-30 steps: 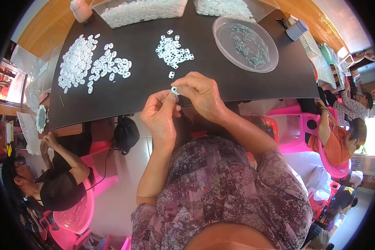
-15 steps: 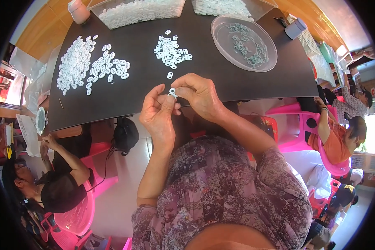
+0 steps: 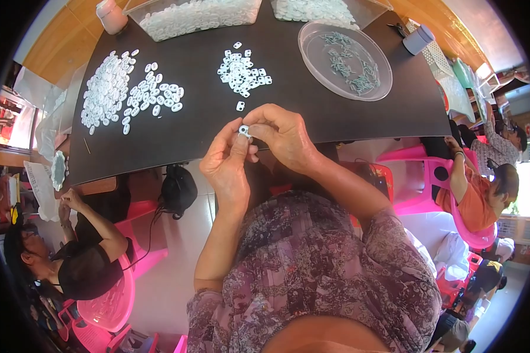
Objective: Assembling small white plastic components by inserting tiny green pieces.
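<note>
Just off the table's near edge, my two hands meet around one small white plastic piece with a round hole (image 3: 244,130). My left hand (image 3: 227,157) pinches it from below between thumb and fingers. From the right, the thumb and index finger of my right hand (image 3: 284,134) press on it as well. Fingertips cover much of the piece. Beyond my hands is a pile of small white pieces with holes (image 3: 241,72), with a single one (image 3: 240,106) lying apart. Oval white pieces (image 3: 106,88) form a larger heap at left, beside a looser group (image 3: 153,94).
A round clear tray (image 3: 309,59) holding small grey-green parts stands at the right of the dark table (image 3: 194,129). Clear bins (image 3: 159,36) of white pieces line the back. A co-worker (image 3: 88,259) sits at left, another person (image 3: 477,194) at right.
The fingers of my left hand have closed in more tightly around the white piece, and that hand has shifted slightly right. My right hand stays nearly in place.
</note>
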Tool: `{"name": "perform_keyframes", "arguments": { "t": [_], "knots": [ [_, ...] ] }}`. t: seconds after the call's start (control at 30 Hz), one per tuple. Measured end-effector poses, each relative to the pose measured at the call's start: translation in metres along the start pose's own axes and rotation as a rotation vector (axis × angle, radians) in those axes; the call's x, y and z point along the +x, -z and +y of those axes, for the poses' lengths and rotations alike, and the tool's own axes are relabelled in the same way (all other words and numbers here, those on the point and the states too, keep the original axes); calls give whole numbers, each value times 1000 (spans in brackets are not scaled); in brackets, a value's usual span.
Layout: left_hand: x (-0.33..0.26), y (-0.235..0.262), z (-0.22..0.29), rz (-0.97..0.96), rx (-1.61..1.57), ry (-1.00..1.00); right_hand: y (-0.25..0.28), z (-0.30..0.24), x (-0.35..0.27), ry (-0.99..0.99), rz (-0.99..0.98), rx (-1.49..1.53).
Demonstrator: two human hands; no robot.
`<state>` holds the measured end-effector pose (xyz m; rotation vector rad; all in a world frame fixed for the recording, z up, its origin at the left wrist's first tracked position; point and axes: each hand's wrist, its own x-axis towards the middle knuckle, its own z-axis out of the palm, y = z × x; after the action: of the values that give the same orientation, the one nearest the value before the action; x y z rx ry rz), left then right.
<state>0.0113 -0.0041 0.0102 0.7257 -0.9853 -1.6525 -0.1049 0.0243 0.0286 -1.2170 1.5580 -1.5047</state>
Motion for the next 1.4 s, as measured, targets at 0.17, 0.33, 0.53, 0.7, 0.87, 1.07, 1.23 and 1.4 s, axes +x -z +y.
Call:
{"name": "perform_keyframes", "arguments": {
  "t": [0.17, 0.33, 0.53, 0.7, 0.87, 1.07, 1.23, 1.4],
  "knots": [
    [0, -1, 2, 6, -7, 12, 4, 1, -1, 139, -44, -127],
    [2, -3, 4, 78, -43, 62, 6, 0, -5, 236, -77, -215],
    [-2, -7, 7, 43, -46, 21, 8, 1, -4, 472, -6, -333],
    [-3, -4, 1, 37, -30, -22, 6, 3, -8, 556, 16, -390],
    [-4, -10, 3, 61, -29, -25, 6, 0, -11, 529, 54, -340],
    [-7, -9, -3, 25, -2, -105, 5, 1, -14, 569, 96, -331],
    [-11, -9, -9, 10, 1, -220, 1, 7, -15, 662, 149, -310],
    [-12, -11, -12, 1, -35, -245, -3, 11, -16, 697, 194, -253]
  ]
}}
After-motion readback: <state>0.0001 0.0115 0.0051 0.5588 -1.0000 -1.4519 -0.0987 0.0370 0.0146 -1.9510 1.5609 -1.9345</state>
